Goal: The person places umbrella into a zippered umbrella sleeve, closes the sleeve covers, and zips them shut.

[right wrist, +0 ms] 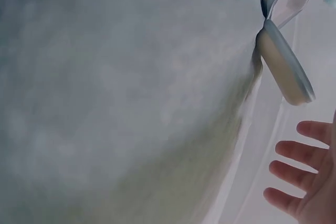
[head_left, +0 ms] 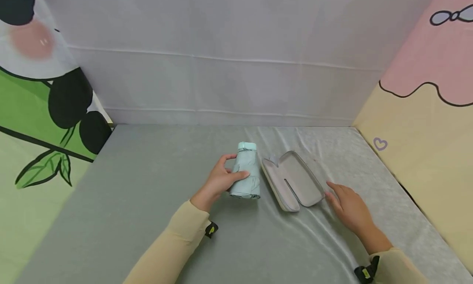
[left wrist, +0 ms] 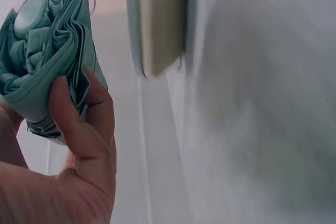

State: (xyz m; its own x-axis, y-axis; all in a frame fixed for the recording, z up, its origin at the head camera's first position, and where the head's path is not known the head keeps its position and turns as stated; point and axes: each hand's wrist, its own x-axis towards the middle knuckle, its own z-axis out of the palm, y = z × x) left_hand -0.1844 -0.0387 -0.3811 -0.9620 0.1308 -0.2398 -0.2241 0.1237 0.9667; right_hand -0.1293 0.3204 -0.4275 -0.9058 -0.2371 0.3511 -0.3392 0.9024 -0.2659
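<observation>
Both sleeves [head_left: 168, 247] beige, blk wrist straps [head_left: 375, 264] w/ small yel. marks [head_left: 366, 273].

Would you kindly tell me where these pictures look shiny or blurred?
Head view: soft sheen on the wrinkled tablecloth near the right hand; left wrist view: folded umbrella fairly crisp, open clamshell case softer, tablecloth blurred; right wrist view: tablecloth badly blurred, right hand clearer.

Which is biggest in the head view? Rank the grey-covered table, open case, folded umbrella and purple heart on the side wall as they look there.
Largest to smallest:
1. Grey-covered table
2. Open case
3. Folded umbrella
4. Purple heart
</observation>
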